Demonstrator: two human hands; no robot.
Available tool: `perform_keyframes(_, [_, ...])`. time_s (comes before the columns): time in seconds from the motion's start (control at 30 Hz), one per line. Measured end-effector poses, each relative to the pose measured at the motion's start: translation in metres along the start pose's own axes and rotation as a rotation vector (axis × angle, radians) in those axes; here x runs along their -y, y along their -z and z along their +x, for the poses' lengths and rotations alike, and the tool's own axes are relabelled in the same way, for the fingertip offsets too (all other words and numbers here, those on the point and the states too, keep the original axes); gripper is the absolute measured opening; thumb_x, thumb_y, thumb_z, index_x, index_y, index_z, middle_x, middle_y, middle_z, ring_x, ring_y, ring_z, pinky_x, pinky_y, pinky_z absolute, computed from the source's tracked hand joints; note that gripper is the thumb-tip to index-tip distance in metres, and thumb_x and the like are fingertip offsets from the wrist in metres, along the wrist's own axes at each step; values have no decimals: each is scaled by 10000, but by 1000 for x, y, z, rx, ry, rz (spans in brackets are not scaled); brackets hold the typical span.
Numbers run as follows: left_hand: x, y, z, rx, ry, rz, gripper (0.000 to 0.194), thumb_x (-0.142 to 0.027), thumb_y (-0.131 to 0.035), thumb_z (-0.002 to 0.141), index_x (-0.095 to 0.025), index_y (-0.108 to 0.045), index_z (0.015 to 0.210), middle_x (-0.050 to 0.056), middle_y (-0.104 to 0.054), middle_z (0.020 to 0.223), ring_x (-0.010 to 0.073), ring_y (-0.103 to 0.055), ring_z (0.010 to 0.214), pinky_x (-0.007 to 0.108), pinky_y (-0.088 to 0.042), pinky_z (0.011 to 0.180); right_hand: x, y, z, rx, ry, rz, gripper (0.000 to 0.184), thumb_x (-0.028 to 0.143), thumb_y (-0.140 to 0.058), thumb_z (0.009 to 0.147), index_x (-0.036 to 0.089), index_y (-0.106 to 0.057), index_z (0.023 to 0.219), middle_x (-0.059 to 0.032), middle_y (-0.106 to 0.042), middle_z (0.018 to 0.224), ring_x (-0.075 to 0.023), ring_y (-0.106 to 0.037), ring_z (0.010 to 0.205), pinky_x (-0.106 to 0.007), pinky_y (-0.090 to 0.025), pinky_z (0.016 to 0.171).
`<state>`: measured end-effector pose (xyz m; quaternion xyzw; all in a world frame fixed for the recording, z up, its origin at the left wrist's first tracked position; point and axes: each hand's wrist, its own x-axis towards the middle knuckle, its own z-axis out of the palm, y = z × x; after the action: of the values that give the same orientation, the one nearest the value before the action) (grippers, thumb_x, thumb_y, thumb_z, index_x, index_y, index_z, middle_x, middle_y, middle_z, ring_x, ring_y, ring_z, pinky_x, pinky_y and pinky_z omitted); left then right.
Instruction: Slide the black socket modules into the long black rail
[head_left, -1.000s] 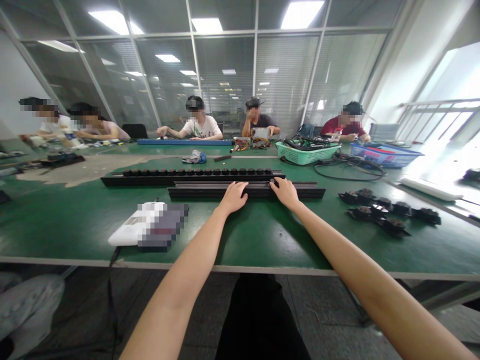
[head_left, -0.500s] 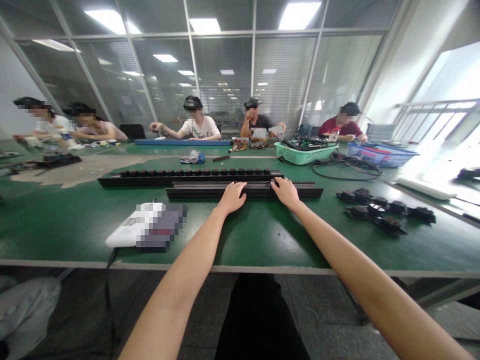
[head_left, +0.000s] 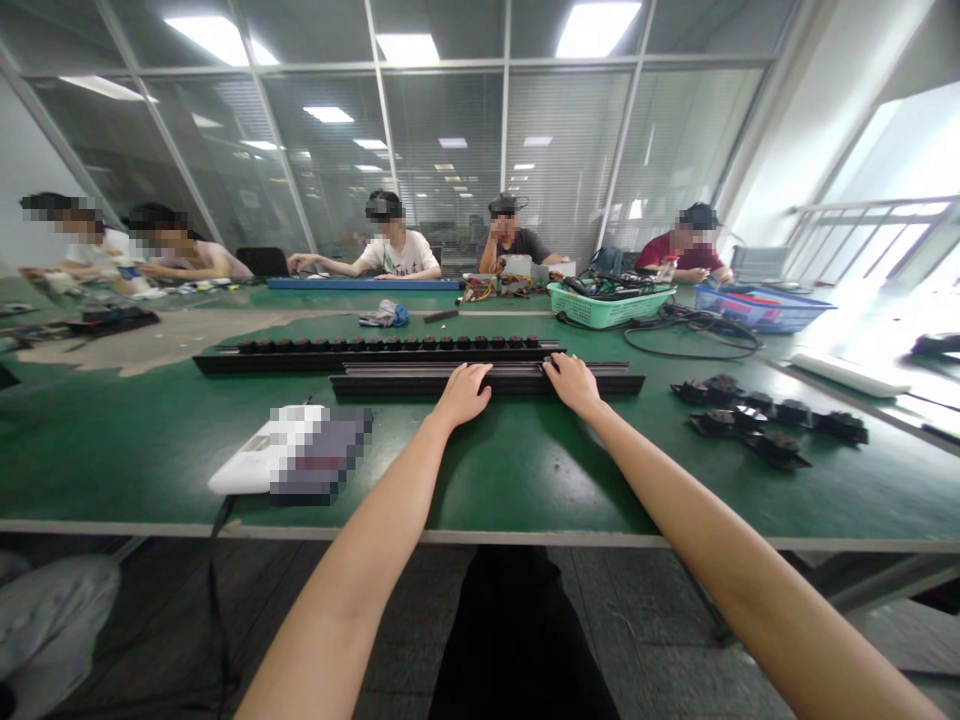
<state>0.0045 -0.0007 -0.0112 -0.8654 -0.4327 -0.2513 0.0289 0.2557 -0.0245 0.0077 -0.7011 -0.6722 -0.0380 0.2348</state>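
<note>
A long black rail (head_left: 390,385) with a grooved top lies across the table in front of me. My left hand (head_left: 463,395) grips it near the middle, fingers over the top and thumb on the near side. Further right along the same rail, my right hand (head_left: 574,384) has its fingers bent down at the groove, closed around a small dark part (head_left: 548,363) mostly hidden by the fingertips. Just behind, a second black rail (head_left: 225,364) carries a row of round black pieces (head_left: 375,345).
Loose black parts (head_left: 757,408) lie to the right. A white device (head_left: 247,455) is at the near left. Further back are a green basket (head_left: 611,308) of cables, a blue basket (head_left: 780,315) and a crumpled cloth (head_left: 384,314). Several people sit across the table (head_left: 525,480).
Both my hands keep nearly the same place on the rail. Across the table, the person in the white shirt has lowered an outstretched hand toward the tabletop.
</note>
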Motion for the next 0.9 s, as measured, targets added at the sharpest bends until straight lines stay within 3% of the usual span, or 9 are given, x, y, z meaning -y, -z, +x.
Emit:
perform_keyframes(0.27, [-3, 3, 0, 18, 13, 9, 533, -216, -529, 1005, -92, -557, 1522, 171, -597, 1589, 258, -536, 1511, 464, -270, 1356, -1, 2, -1, -6, -2, -2, 326, 331, -414, 1128, 195, -699, 1206, -148, -722, 1333, -280, -623, 1254, -340, -468, 997])
perform_keyframes(0.73, [-2, 2, -1, 0, 10, -2, 518, -235, -526, 1003, -168, -572, 1514, 134, -618, 1577, 245, -551, 1498, 487, -297, 1344, -5, -1, 1, -19, 9, -18, 335, 335, -405, 1125, 186, -694, 1207, -151, -714, 1342, -286, -613, 1272, -356, -483, 1029])
perform_keyframes(0.9, [-2, 2, -1, 3, 6, -10, 522, -230, -521, 999, -130, -573, 1509, 159, -615, 1575, 256, -548, 1500, 482, -292, 1345, -6, 1, 0, -7, -7, -15, 336, 341, -408, 1126, 192, -692, 1223, -151, -708, 1366, -284, -606, 1286, -356, -482, 1035])
